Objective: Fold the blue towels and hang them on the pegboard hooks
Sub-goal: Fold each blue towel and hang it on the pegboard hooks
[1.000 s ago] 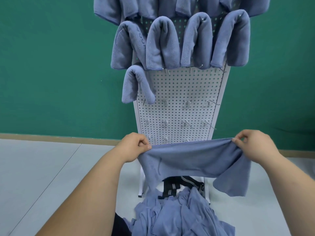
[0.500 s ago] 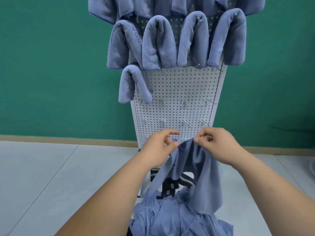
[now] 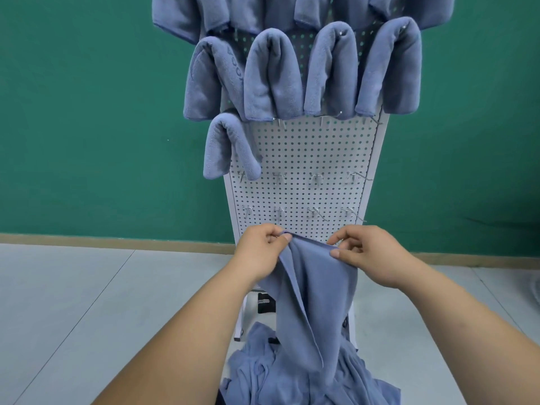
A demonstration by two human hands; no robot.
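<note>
Left hand [image 3: 260, 249] and right hand [image 3: 368, 254] pinching blue towel [image 3: 315, 290], pile [image 3: 257, 365] below, pegboard [image 3: 306, 153] behind (hung towels [image 3: 271, 77] above)

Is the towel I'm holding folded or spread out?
Folded: towel hangs doubled, left hand and right hand pinching its top edge together.

the top row of hung towels [image 3: 187, 16] is cut off by the upper edge, and the heap of towels [image 3: 257, 366] by the lower one. my held towel [image 3: 315, 287] hides the foot of the pegboard [image 3: 306, 153] and most of a black thing [image 3: 266, 302]. the lettering [image 3: 233, 71] on one hung towel [image 3: 204, 83] is too blurred to read.
</note>
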